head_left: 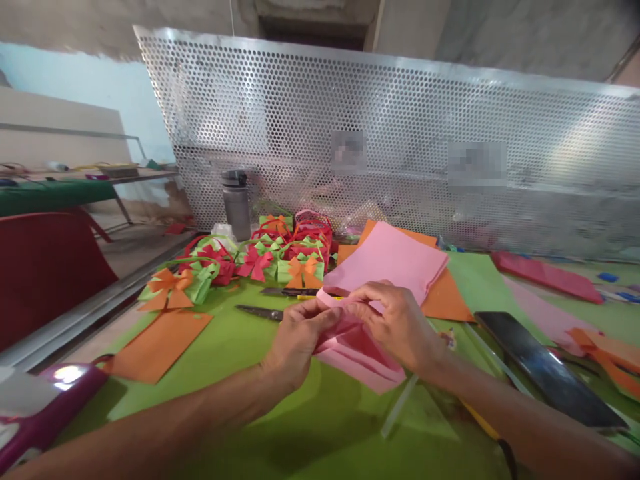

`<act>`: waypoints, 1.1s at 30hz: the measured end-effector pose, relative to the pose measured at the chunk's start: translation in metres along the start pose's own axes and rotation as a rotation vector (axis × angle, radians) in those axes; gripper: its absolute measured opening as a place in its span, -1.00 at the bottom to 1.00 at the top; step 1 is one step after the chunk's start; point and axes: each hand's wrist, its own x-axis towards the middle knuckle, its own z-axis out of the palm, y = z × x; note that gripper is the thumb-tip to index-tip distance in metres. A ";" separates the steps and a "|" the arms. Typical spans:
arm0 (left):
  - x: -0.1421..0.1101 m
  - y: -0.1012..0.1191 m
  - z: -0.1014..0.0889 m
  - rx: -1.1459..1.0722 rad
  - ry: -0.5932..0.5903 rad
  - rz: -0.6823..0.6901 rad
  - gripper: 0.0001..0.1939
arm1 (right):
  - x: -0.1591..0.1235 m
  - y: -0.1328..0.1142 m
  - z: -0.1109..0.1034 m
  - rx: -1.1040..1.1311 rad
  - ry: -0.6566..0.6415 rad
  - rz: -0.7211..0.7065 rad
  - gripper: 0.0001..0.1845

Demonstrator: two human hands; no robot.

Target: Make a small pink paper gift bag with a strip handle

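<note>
Between my hands is a small pink paper bag [363, 363], its folded body low and a looped pink strip [327, 293] at its top. My left hand [300, 337] pinches the strip near the bag's rim from the left. From the right, my right hand [395, 323] is closed on the same strip, fingertips almost meeting the left thumb. My fingers hide the spot where strip and bag meet. Dark scissors [259, 312] lie just left of my left hand, partly covered by it. A clear glue stick [399, 408] rests under the bag's right side.
Finished small paper bags with bows [303, 272] cluster behind, near a grey bottle [237, 207]. Pink sheets [387, 260] lie on orange paper [450, 297]. A phone [545, 367] lies right; a purple-white tool [60, 400] and orange sheet [160, 343] are left. A perforated metal panel [400, 107] stands behind.
</note>
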 end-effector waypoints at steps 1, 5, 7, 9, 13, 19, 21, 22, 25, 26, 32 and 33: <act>-0.001 0.001 0.001 -0.011 -0.004 -0.009 -0.85 | 0.000 0.000 0.000 0.001 0.006 -0.012 -0.91; -0.004 0.002 0.003 -0.036 -0.065 -0.021 -0.81 | -0.002 -0.003 -0.001 -0.022 0.008 -0.038 -0.90; -0.004 0.002 0.003 -0.037 -0.065 -0.021 -0.80 | -0.002 -0.005 -0.001 -0.031 0.015 -0.044 -0.91; -0.005 0.002 0.003 -0.033 -0.050 -0.015 -0.80 | -0.003 -0.006 -0.001 -0.048 0.027 -0.060 -0.92; -0.005 0.005 0.004 -0.041 -0.041 -0.003 -0.81 | -0.005 -0.006 0.001 -0.144 0.117 -0.207 -0.90; -0.006 0.006 0.007 -0.075 -0.029 -0.011 -0.81 | -0.008 -0.003 0.002 -0.346 0.188 -0.404 -0.81; -0.006 0.005 0.007 -0.089 -0.026 -0.019 -0.81 | -0.010 -0.004 0.001 -0.415 0.184 -0.422 -0.78; -0.006 0.005 0.007 -0.098 -0.026 -0.019 -0.82 | -0.011 -0.004 0.001 -0.449 0.182 -0.430 -0.78; -0.006 0.004 0.007 -0.106 -0.023 -0.014 -0.85 | -0.012 -0.006 0.000 -0.537 0.191 -0.480 -0.76; -0.006 0.004 0.007 -0.098 -0.014 -0.015 -0.85 | -0.012 -0.006 0.000 -0.564 0.197 -0.503 -0.76; -0.006 0.007 0.009 -0.094 0.054 -0.043 -0.84 | -0.012 -0.004 -0.001 -0.696 0.178 -0.644 -0.73; -0.006 0.008 0.009 -0.099 0.047 -0.046 -0.83 | -0.012 -0.004 -0.002 -0.709 0.166 -0.665 -0.72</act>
